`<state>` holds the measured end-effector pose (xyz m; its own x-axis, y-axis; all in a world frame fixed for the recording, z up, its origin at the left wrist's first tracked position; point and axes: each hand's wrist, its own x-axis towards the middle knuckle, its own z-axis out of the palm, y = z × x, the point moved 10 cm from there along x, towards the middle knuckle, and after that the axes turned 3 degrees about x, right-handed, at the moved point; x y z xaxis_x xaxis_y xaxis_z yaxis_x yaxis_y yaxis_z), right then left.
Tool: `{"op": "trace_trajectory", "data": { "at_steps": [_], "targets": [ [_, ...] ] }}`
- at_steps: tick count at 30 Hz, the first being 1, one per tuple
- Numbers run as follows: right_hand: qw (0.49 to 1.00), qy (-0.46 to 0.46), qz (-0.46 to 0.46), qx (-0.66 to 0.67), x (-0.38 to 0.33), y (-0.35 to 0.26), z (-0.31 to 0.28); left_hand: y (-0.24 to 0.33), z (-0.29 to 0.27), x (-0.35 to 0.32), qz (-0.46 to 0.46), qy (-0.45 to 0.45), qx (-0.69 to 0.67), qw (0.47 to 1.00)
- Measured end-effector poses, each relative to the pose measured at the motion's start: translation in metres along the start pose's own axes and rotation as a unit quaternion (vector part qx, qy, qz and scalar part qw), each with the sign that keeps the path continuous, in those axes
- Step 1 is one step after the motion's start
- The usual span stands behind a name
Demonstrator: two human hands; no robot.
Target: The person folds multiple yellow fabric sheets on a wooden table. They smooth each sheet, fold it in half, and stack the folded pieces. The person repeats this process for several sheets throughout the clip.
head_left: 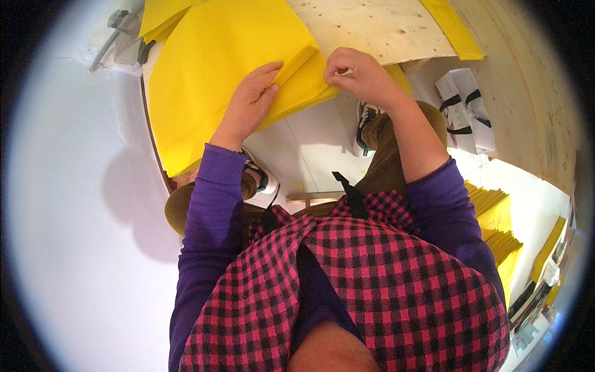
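Observation:
Large yellow sheets (214, 74), like thick paper or cloth, lie stacked on a wooden table in front of me. My left hand (253, 102) rests at their near edge. Its thumb and fingers hold a narrow folded strip (297, 64) of the top sheet, turned up along the right side. To the right, my right hand (359, 75) has its fingers curled in a pinch at the sheet's right edge. Whatever lies between those fingertips is too small to make out beyond the yellow edge.
The plywood tabletop (378, 28) shows beyond my right hand, with a yellow strip (455, 31) across it. A white bag with black straps (465, 111) stands to the right. Piles of folded yellow pieces (496, 217) lie near my right elbow. A white wall (80, 186) is on the left.

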<state>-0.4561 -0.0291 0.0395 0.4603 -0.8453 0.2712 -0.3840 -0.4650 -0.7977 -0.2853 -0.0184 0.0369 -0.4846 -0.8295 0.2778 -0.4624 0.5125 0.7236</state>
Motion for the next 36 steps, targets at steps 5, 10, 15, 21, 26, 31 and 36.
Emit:
{"op": "trace_trajectory", "data": {
  "at_steps": [5, 10, 15, 21, 26, 31, 36],
  "targets": [
    [0.999, 0.037, 0.001, 0.038, 0.005, 0.003, -0.003, 0.003, 0.000, 0.001, 0.004, -0.004, 0.012, 1.000],
    [0.999, 0.018, 0.014, 0.034, 0.007, 0.002, -0.001, 0.005, 0.001, 0.001, 0.002, -0.014, 0.032, 0.999],
    [0.999, 0.018, 0.021, 0.037, 0.008, -0.001, -0.001, 0.004, 0.002, 0.002, -0.002, -0.015, 0.034, 0.999],
    [0.997, 0.081, -0.016, 0.009, 0.015, -0.011, -0.009, 0.006, 0.002, 0.000, 0.002, -0.013, 0.016, 1.000],
    [0.988, 0.139, -0.060, 0.014, 0.021, -0.023, -0.014, 0.011, 0.001, 0.001, 0.024, -0.008, 0.047, 0.999],
    [0.989, 0.148, -0.003, 0.016, 0.009, -0.012, -0.028, 0.003, 0.000, 0.001, 0.000, -0.001, 0.024, 1.000],
    [1.000, 0.020, 0.014, -0.002, 0.003, 0.001, -0.008, 0.001, 0.000, 0.001, 0.010, 0.002, 0.018, 1.000]
  ]
}}
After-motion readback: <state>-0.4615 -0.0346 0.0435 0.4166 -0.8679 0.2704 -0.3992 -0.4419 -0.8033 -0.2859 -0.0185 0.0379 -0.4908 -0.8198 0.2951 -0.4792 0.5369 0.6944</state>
